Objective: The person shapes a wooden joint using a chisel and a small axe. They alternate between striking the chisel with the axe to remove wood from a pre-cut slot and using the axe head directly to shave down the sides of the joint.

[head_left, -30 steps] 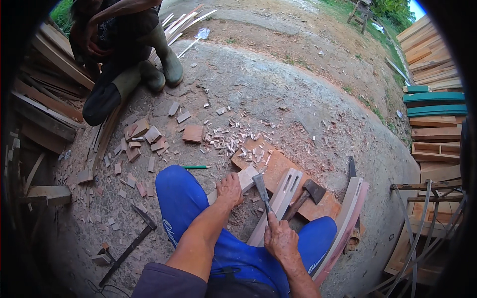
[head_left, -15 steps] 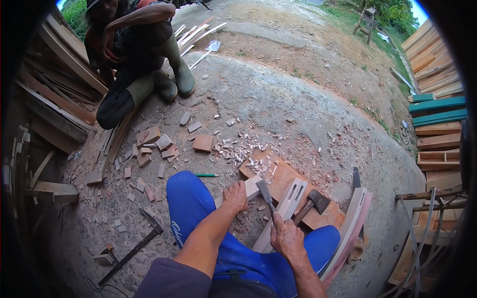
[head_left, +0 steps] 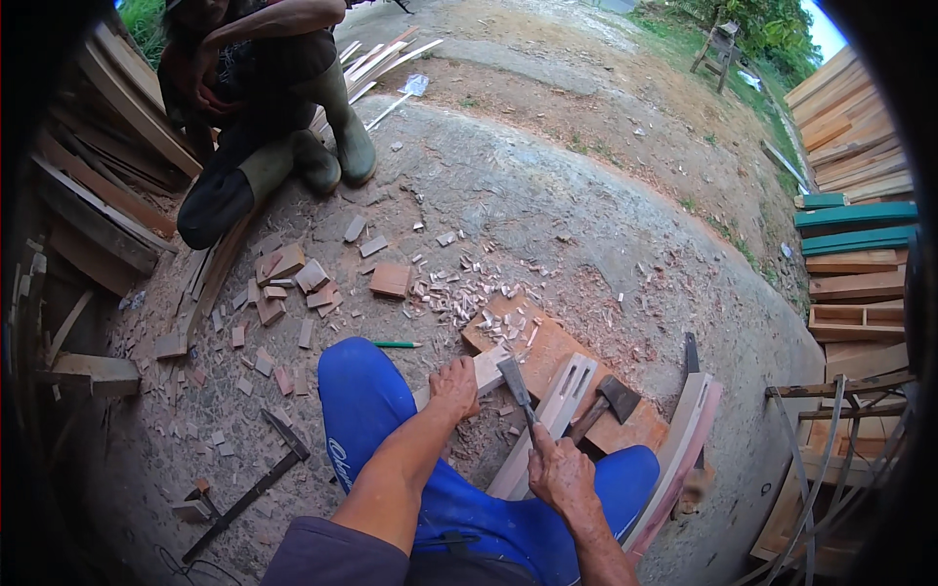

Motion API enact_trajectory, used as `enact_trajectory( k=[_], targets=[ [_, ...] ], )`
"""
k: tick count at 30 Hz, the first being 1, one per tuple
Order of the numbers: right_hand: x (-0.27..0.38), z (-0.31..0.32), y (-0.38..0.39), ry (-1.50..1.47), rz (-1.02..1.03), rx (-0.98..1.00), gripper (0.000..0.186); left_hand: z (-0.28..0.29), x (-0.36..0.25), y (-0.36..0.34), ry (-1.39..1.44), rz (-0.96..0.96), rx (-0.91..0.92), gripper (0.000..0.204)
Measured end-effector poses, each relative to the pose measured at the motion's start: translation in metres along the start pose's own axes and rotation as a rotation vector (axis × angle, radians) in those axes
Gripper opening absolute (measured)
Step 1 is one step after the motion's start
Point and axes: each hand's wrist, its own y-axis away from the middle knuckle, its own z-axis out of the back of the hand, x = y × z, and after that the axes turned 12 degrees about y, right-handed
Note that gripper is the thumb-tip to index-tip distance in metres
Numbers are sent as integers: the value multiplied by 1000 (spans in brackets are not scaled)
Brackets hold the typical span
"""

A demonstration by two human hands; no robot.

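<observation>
On the left leg of the blue trousers [head_left: 366, 391] runs white lettering [head_left: 337, 463], and beside that knee the left hand [head_left: 453, 389] is clamped over a pale wood piece [head_left: 490, 371], whose far end lies near an orange-brown board [head_left: 552, 332]. The right hand [head_left: 563, 475] is wrapped around a chisel [head_left: 516, 383], blade at that end. Around them, rough concrete floor [head_left: 508, 195] bears scattered chips [head_left: 457, 293], with timber [head_left: 850, 142] stacked along the right.
</observation>
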Motion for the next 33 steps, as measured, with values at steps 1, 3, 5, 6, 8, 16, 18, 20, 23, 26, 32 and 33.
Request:
enact_trajectory(
  k=[1, 3, 5, 6, 8, 16, 18, 20, 23, 26, 32, 33],
  targets=[
    [-3, 1, 4, 1, -4, 23, 47, 0, 0, 0, -13, -2, 13, 75],
    [-6, 2, 11, 10, -7, 62, 47, -3, 1, 1, -6, 15, 23, 75],
    [-8, 2, 14, 1, -4, 49, 48, -6, 1, 2, 0, 7, -20, 75],
    [-8, 1, 12, -21, 38, -17, 49, -7, 1, 2, 0, 13, -24, 75],
    [-7, -1, 8, -4, 5, 32, 48, -8, 1, 1, -7, -3, -34, 73],
    [-14, -21, -4, 0, 22, -25, 47, -4, 0, -2, -18, 40, 27, 69],
    [-14, -22, -4, -7, 25, 27, 46, -6, 0, -1, 7, 54, 0, 67],
    [-12, -21, -9, -10, 15, 38, 46, -8, 0, 0, 8, 55, 39, 66],
    [-10, -16, -26, 25, 61, -26, 46, -6, 0, -4, 37, 54, 17, 67],
    [-9, -14, -27, 24, 78, 34, 44, -6, 1, 0, -3, 39, 31, 65],
    [-7, -12, -29, -4, 106, -57, 42, -5, 3, 2, -12, 12, -33, 72],
    [-10, -9, -25, 68, 59, 49, 41, -4, 2, 1, -30, 10, -26, 71]
  ],
)
